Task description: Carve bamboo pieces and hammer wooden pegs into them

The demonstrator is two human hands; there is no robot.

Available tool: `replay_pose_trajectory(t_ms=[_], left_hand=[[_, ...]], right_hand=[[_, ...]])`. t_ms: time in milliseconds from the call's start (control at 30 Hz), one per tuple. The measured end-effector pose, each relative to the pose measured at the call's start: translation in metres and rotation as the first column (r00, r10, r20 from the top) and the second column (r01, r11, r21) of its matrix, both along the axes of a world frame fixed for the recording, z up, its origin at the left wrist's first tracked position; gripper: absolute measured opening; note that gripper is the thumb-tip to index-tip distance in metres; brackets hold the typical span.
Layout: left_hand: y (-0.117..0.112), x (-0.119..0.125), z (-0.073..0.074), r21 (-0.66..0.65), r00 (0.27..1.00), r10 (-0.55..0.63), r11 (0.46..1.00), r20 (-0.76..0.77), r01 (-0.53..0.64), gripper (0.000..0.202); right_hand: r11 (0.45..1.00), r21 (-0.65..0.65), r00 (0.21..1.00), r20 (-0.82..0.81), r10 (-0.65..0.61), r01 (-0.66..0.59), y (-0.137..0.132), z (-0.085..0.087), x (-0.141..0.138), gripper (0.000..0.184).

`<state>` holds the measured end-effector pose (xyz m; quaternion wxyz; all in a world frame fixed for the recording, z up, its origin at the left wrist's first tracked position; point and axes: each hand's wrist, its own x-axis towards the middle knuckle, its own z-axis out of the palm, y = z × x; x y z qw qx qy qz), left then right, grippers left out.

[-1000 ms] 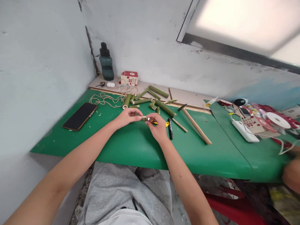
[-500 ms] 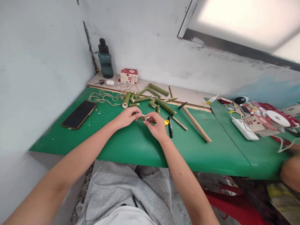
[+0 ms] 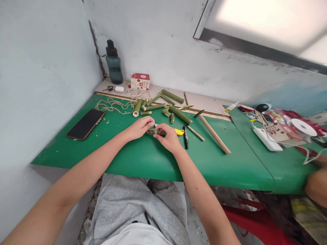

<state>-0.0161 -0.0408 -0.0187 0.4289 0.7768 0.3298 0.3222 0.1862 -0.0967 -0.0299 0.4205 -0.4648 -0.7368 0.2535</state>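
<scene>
A short piece of bamboo [image 3: 151,131] is between my two hands, just above the green tabletop. The fingers of my left hand [image 3: 141,128] pinch it from the left. From the other side, the thumb and fingertips of my right hand [image 3: 167,136] grip its open end. Behind my right hand lies a tool with a yellow handle [image 3: 179,132], partly hidden by that hand. A black marker [image 3: 185,137] rests beside the handle. Cut bamboo tubes [image 3: 180,115] of several lengths lie beyond my hands, with a small bamboo segment [image 3: 172,117] nearest.
A hammer [image 3: 214,133] and thin stick [image 3: 196,133] lie to the right. Leftward are a phone [image 3: 86,124], loose twine [image 3: 112,104] and, against the wall, a bottle [image 3: 114,64] and box [image 3: 140,82]. Another person's arm [image 3: 316,185] shows at the right edge, near a power strip [image 3: 267,139].
My right hand and the bamboo piece have shifted slightly left, and the piece has turned a little. More of the yellow handle shows now. My left hand has hardly moved.
</scene>
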Motion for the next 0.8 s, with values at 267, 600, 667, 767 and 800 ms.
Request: replay_pose_trajectory(t_ms=[267, 600, 667, 767, 800], left_hand=[[0.001, -0.003, 0.002, -0.017, 0.994, 0.104, 0.994, 0.018, -0.104, 0.026], [-0.006, -0.003, 0.01, -0.073, 1.0, 0.029, 0.997, 0.006, -0.029, 0.028], [-0.007, -0.003, 0.011, -0.068, 1.0, 0.022, 0.997, 0.019, -0.021, 0.03], [-0.007, -0.003, 0.011, -0.063, 0.998, 0.016, 0.998, 0.066, -0.012, 0.031], [-0.007, -0.003, 0.01, -0.059, 0.997, 0.019, 0.998, 0.076, -0.015, 0.03]], right_hand=[[0.996, -0.019, 0.993, -0.068, -0.092, 0.091, 0.001, 0.003, 0.0, 0.019], [0.989, -0.073, 0.98, -0.145, -0.137, 0.127, 0.002, 0.005, -0.001, 0.023], [0.989, -0.073, 0.978, -0.151, -0.142, 0.132, 0.003, 0.004, 0.0, 0.024], [0.988, -0.067, 0.978, -0.145, -0.147, 0.139, 0.002, 0.003, 0.0, 0.025], [0.988, -0.063, 0.979, -0.137, -0.149, 0.142, 0.002, 0.002, 0.0, 0.025]])
